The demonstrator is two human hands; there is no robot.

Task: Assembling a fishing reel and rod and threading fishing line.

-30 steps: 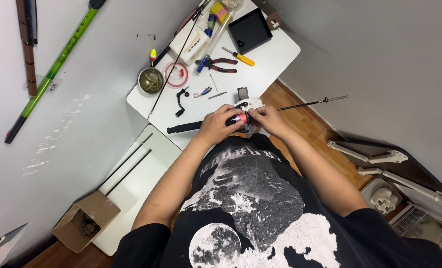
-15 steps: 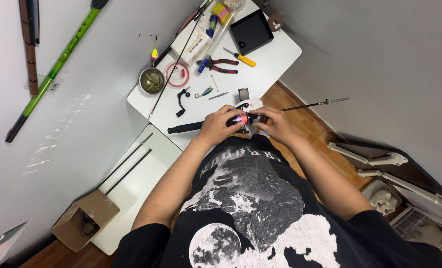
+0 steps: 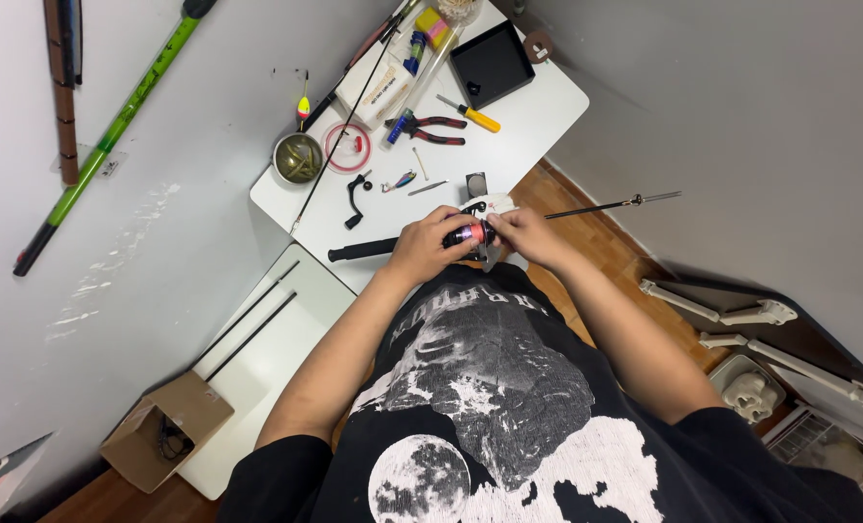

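Hands together at near edge of white table (image 3: 548,116), directly above chest. Left hand (image 3: 422,244) curled, fingers wrapped round left end of small fishing reel (image 3: 468,233), dark body with reddish spool band. Right hand (image 3: 526,235) closed on right side of same reel, fingertips pinching; exact contact points hidden by fingers. Reel held just over table edge, beside white cloth or paper (image 3: 494,205); touching or not, cannot tell. Both forearms bent inward from shoulders, elbows wide, wrists nearly meeting. Black rod handle (image 3: 362,252) lying on table just left of left hand; thin rod section (image 3: 611,204) projecting past table edge to right of right hand, over wood floor (image 3: 586,242). Farther back on table: black crank handle (image 3: 356,199), small lure (image 3: 400,181), red-handled pliers (image 3: 430,129), yellow-handled screwdriver (image 3: 470,114), black tray (image 3: 492,63), round tin (image 3: 298,158) with dark contents, red coil of line (image 3: 344,147), float (image 3: 303,103) in yellow and red. Long thin rod blank (image 3: 349,121) laid diagonally across table. Second lower white surface (image 3: 267,358) to left with two dark rods on top. Green rod (image 3: 112,131) leaning on grey wall (image 3: 160,252). Open cardboard box (image 3: 165,431) on floor at lower left. White frame parts (image 3: 741,315) on floor at right.
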